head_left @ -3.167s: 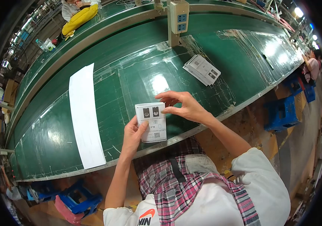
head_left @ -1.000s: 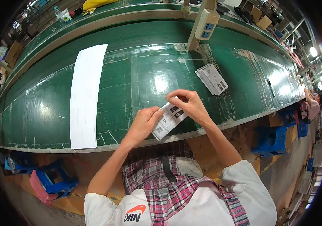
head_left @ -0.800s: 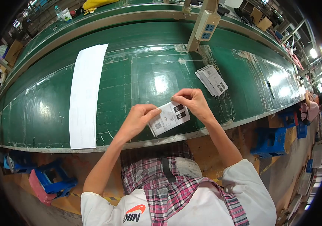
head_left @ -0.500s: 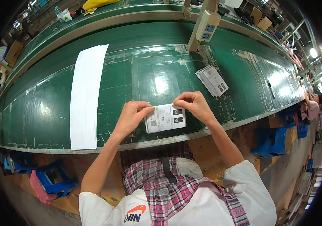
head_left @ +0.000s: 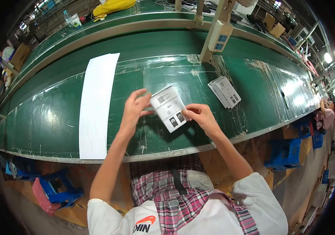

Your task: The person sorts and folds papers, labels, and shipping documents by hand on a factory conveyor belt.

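Note:
A folded printed leaflet [head_left: 168,108], white with two dark pictures near its lower end, is tilted above the green bench top. Thumb and fingers of my right hand [head_left: 202,116] pinch its right edge near the lower corner. My left hand [head_left: 135,109] is at the leaflet's upper left edge with fingers spread apart, the fingertips right beside the paper. To the right lies a fanned stack of similar leaflets [head_left: 224,92] on the bench. Left of my hands is a long pile of white paper sheets [head_left: 98,105].
The green bench [head_left: 58,113] has worn clear tape across it. A post with a socket box [head_left: 220,37] rises behind the stack. Blue stools [head_left: 284,153] stand below the front edge. Another person [head_left: 325,113] is at the far right, and a yellow cloth [head_left: 114,7] lies at the back.
The leaflet has turned from lying crosswise to slanting, and has been raised farther from the bench's front edge. My left hand has let go and spread its fingers; my right has shifted down its side.

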The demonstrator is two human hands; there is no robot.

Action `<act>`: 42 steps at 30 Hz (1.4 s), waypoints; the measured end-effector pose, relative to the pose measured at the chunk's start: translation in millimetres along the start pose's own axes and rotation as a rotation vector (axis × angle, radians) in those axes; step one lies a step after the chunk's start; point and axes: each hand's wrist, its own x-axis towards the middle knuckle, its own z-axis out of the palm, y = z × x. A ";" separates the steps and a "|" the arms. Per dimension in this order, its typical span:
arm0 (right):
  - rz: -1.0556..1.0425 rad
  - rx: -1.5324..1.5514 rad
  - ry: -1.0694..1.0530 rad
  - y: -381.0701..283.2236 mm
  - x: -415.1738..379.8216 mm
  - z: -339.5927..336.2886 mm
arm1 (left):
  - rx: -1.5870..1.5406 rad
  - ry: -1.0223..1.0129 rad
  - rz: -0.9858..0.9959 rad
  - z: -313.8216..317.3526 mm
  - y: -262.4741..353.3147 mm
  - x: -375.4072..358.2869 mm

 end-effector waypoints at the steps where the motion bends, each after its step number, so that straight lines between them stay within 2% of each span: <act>1: 0.001 0.044 0.054 4.5 -0.7 3.6 | -0.037 -0.011 -0.014 0.6 -7.7 -2.5; 4: 0.011 0.132 0.113 13.3 -5.1 16.4 | -0.136 -0.045 -0.044 14.7 -29.5 -12.3; 9: 0.027 0.149 0.061 9.4 -10.0 22.8 | -0.134 0.026 0.076 23.7 -31.5 -16.7; 15: -0.088 0.104 0.103 -8.4 8.1 17.4 | 0.082 -0.054 0.099 25.5 -30.7 -20.6; 24: -0.129 0.125 0.133 -2.0 21.3 20.4 | 0.060 -0.116 0.039 21.3 -36.1 -21.1; 33: -0.108 0.076 0.162 -10.1 14.4 21.3 | -0.137 -0.038 -0.034 34.1 -53.4 -28.9; 37: -0.132 0.185 0.196 -6.0 18.9 22.3 | -0.116 -0.073 -0.053 34.5 -55.1 -31.2; 42: -0.145 0.097 0.170 -5.0 17.1 17.8 | -0.100 -0.072 -0.053 42.8 -51.4 -38.0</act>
